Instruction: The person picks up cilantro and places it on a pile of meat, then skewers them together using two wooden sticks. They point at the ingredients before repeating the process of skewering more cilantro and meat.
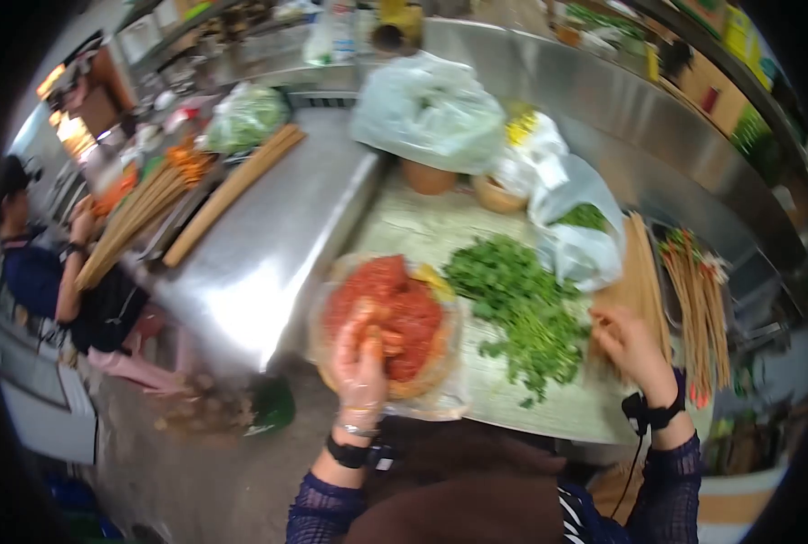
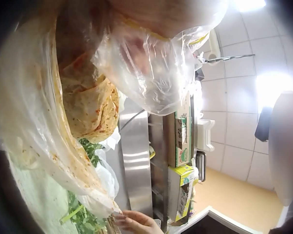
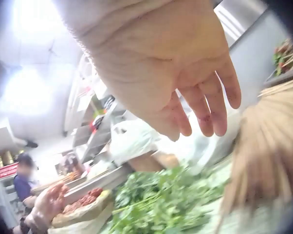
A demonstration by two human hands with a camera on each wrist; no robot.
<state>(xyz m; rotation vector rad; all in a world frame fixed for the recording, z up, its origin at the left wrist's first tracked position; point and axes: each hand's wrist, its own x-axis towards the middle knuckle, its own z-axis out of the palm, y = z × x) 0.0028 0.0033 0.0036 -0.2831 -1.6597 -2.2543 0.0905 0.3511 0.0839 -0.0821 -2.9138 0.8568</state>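
Note:
My left hand (image 1: 360, 367), in a clear plastic glove, is over a plastic-lined round container (image 1: 325, 363) heaped with red minced mixture (image 1: 410, 313). Its fingers are bent above the mixture, and I cannot tell whether they hold any. The left wrist view has the glove (image 2: 151, 73) close up, beside a creased tan piece (image 2: 90, 109) speckled red. My bare right hand (image 1: 629, 343) hovers at the near end of a bundle of wooden skewers (image 1: 647, 281). In the right wrist view its fingers (image 3: 200, 114) hang loosely bent, nothing between them. Leafy green herbs (image 1: 526, 313) lie between the hands.
Behind the herbs stand plastic bags (image 1: 431, 113), one over a brown pot (image 1: 428, 177). A metal tray (image 1: 735, 263) with filled skewers (image 1: 699, 304) is at the right. Leftward, a steel counter (image 1: 286, 199) bears long wooden sticks (image 1: 236, 195); a person (image 1: 37, 254) is at its far side.

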